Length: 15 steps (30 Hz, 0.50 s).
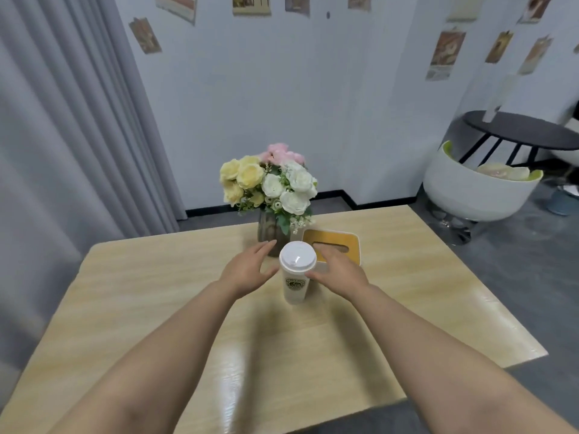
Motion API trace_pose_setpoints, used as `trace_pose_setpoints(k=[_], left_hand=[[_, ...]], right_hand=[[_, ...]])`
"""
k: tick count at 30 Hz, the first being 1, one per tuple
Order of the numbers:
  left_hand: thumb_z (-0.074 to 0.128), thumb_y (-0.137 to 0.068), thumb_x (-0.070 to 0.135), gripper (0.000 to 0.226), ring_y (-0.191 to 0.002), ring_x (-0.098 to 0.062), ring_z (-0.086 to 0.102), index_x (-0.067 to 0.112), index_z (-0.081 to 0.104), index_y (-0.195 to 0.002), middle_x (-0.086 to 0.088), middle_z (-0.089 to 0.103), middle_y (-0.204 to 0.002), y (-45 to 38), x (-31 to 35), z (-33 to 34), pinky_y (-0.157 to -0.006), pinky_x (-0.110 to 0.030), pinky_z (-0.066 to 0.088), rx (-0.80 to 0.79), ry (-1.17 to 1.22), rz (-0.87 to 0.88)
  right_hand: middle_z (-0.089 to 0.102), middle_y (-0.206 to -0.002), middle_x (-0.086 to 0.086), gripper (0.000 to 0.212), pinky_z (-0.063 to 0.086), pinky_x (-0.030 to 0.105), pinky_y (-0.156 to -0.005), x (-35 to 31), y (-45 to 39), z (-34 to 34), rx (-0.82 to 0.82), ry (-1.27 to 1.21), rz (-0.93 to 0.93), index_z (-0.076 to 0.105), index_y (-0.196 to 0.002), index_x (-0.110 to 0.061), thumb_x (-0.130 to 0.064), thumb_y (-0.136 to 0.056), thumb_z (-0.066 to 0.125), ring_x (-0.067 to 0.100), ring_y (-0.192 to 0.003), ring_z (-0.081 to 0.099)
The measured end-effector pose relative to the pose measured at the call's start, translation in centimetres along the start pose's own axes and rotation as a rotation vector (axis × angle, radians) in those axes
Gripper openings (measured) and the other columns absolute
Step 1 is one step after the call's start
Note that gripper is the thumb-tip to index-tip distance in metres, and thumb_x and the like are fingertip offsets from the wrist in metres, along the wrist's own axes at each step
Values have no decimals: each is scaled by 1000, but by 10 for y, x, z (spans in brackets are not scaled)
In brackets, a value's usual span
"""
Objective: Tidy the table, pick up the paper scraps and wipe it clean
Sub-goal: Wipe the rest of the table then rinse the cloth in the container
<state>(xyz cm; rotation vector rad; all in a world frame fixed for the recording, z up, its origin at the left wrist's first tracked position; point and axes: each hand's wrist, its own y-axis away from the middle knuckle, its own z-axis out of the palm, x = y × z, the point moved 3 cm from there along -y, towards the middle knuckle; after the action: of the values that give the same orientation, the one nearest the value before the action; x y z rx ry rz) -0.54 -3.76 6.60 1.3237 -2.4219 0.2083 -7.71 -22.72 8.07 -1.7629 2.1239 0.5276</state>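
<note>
A white paper cup [295,285] with a white lid and a round logo stands upright in the middle of the light wooden table [141,292]. My left hand [249,269] hovers just left of the cup with its fingers straight, a small gap from it. My right hand [340,270] is at the cup's right side. Its thumb lies against the cup under the lid, and its fingers reach past the cup over the tissue box [344,242]. No paper scraps or cloth are in view.
A vase of yellow, white and pink flowers [271,186] stands just behind the cup, next to the yellow-topped tissue box. A grey curtain hangs at the left. On the floor to the right are a white round chair [470,195] and a black side table [523,133].
</note>
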Motion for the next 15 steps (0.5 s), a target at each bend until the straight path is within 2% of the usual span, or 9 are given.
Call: trace_pose_setpoints(k=[3,7,11,15], left_hand=[[51,-92,46,69,-139,-15,30,29,17,-150,4,24,-155,-13,1,5,-109,-32,33,-18,28,-17],[63,-86,40,81,-139,-16,28,27,15,-150,4,21,-155,-26,4,14,-109,-31,31,-104,71,-40],[71,-82,26,93,-138,-21,31,24,9,-151,-2,24,-154,-36,3,25,-109,-30,31,-194,158,-92],[69,-82,9,91,-125,-22,46,25,11,-151,-6,35,-148,-36,4,32,-95,-34,47,-226,278,-143]], right_hand=[[38,-147,-6,73,35,29,-97,1,-13,7,-62,19,-39,33,-143,-28,-51,-81,64,14,-134,36],[26,-154,-4,86,32,33,-105,10,-30,19,-183,53,-45,23,-147,-23,-49,-79,68,16,-139,28],[10,-158,-6,91,35,37,-107,13,-42,28,-220,66,-51,18,-149,-24,-47,-78,70,18,-141,22],[8,-157,-5,86,35,34,-106,12,-48,35,-198,19,-70,21,-147,-20,-35,-79,72,22,-138,28]])
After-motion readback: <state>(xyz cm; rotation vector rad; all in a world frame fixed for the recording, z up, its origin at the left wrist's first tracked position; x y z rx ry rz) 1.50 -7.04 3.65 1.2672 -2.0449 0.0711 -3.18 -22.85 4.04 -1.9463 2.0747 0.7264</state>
